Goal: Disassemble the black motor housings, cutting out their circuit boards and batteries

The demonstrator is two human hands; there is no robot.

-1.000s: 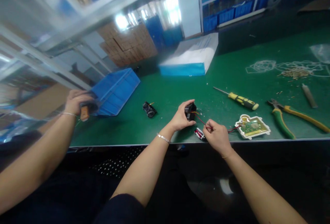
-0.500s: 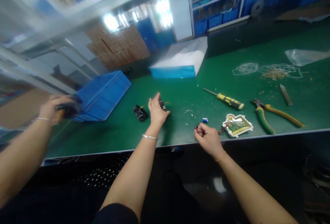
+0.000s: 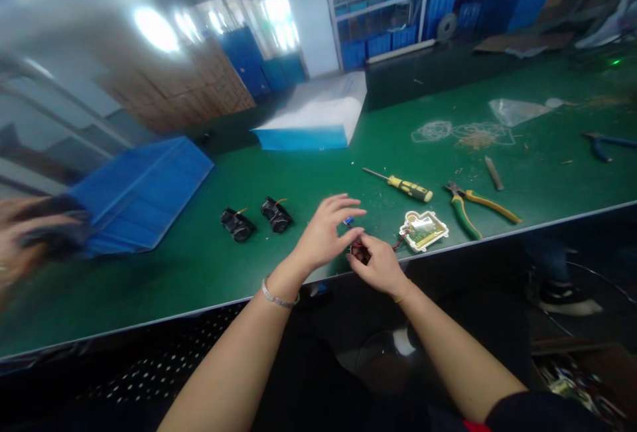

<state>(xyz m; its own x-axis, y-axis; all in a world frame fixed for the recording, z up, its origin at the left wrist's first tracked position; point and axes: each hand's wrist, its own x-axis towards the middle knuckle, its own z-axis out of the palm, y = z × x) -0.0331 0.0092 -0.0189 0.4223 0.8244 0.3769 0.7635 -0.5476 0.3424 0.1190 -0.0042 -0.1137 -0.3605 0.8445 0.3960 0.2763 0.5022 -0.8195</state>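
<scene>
My left hand (image 3: pixel 326 229) hovers over the green bench (image 3: pixel 308 173) near its front edge, fingers spread, thumb tip close to a bundle of red and black wires (image 3: pixel 359 249). My right hand (image 3: pixel 379 263) pinches that bundle. The wires run right to a small circuit board in a white shell (image 3: pixel 423 229). A tiny blue part (image 3: pixel 348 221) lies just beyond my left fingers. Two black motor-like parts (image 3: pixel 277 214) (image 3: pixel 237 224) lie side by side to the left, apart from both hands.
A yellow-handled screwdriver (image 3: pixel 405 186) and green-and-yellow pliers (image 3: pixel 470 206) lie right of the board. A blue bin (image 3: pixel 139 190) lies tipped at the left, a white-and-blue box (image 3: pixel 311 113) behind. Another person's blurred hand (image 3: pixel 30 236) holds something dark at far left.
My left hand set the black part down beside the other one and came back next to my right hand. The view swung, so everything has shifted left in the picture.
</scene>
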